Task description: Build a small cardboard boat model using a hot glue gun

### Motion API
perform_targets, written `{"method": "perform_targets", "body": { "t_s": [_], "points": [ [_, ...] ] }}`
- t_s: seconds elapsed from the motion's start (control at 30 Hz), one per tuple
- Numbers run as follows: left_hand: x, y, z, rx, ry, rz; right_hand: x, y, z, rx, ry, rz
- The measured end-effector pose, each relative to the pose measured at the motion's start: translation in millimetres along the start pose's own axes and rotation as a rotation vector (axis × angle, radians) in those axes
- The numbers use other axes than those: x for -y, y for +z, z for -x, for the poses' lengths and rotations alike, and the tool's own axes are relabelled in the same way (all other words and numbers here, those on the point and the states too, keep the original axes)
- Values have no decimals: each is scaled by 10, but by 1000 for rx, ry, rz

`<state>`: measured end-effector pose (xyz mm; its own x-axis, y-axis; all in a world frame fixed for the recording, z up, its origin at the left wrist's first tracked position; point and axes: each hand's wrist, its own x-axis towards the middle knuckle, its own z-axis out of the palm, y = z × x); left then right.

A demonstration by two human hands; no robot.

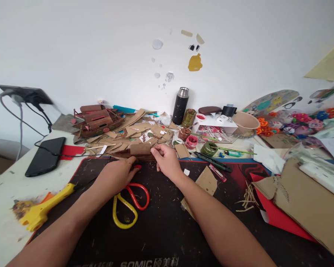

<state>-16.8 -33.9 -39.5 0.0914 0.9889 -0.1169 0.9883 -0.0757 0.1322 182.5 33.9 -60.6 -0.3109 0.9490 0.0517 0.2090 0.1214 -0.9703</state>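
A small brown cardboard model (140, 149) with a curved roof is between my two hands at the far edge of the dark desk mat. My left hand (121, 170) is closed at its left end, with the fingertips partly hidden. At the roof's right end, my right hand (166, 159) has thumb and forefinger pinched together on it. Scissors with red and yellow handles (125, 218) lie on the mat below my left hand. Just under that hand's fingertips shows a small red piece (138, 167). Cardboard scraps (137, 129) are heaped behind the model.
A larger brown model boat (100, 120) stands at the back left. Left lie a yellow glue gun (44, 209) and a black phone (46, 155). Paint jars (208, 149), a black thermos (180, 107) and a green cutter (213, 162) sit right of centre. Cardboard sheets (308, 207) lie right.
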Motion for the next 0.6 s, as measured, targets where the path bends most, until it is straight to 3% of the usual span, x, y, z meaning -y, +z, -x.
{"method": "perform_targets", "body": {
  "t_s": [0.4, 0.6],
  "points": [
    [30, 4, -4, -34, 6, 251, 30, 39, 65, 37, -19, 56],
    [-2, -212, 21, 22, 7, 700, 63, 82, 107, 124, -21, 33]
  ]
}}
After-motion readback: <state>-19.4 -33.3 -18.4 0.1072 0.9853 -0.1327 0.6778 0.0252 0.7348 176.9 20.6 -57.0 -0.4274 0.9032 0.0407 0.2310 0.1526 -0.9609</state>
